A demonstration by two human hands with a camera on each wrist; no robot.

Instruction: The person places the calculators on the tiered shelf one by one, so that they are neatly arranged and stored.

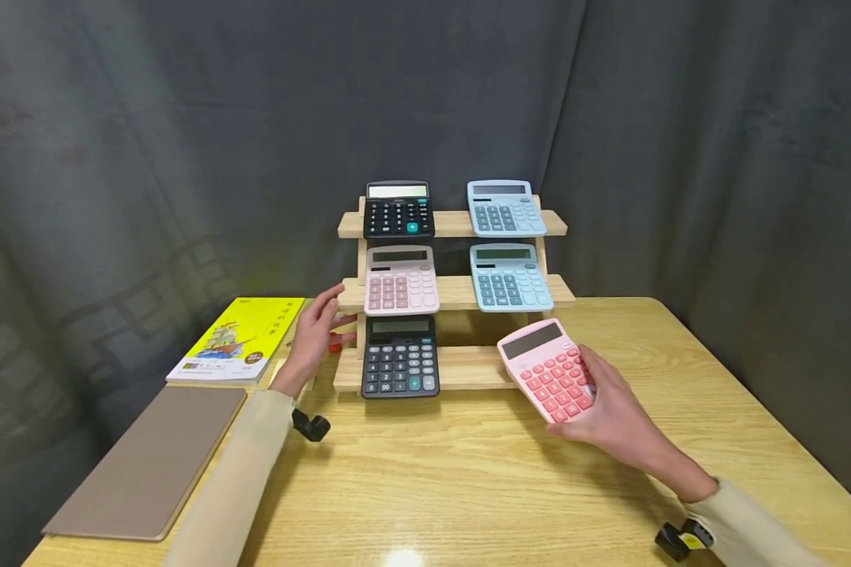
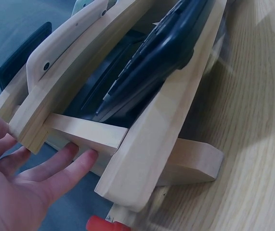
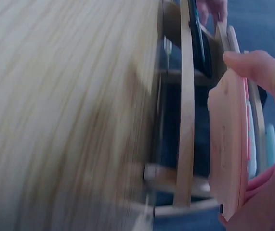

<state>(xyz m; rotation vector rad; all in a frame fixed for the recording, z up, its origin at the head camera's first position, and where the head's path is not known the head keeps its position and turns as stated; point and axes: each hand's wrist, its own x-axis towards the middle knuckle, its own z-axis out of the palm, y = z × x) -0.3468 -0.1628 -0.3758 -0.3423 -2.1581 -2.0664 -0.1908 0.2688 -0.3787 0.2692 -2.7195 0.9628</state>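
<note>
My right hand (image 1: pixel 613 409) grips a pink calculator (image 1: pixel 549 370) by its lower right side, tilted, in front of the right end of the bottom shelf. In the right wrist view the thumb and fingers clasp the edges of the pink calculator (image 3: pixel 229 144). My left hand (image 1: pixel 315 335) is at the left side of the wooden rack (image 1: pixel 468 292), its fingers extended against the frame, as the left wrist view shows. On the rack stand a black calculator (image 1: pixel 399 211), a pale pink calculator (image 1: pixel 402 279), two blue calculators (image 1: pixel 507 210) and a dark grey calculator (image 1: pixel 400 358).
A yellow book (image 1: pixel 241 335) and a brown notebook (image 1: pixel 149 465) lie at the left of the wooden table (image 1: pixel 425 480). Behind the rack hangs a dark grey curtain (image 1: pixel 291 118). A small red object (image 2: pixel 106 224) shows beneath the rack's left side.
</note>
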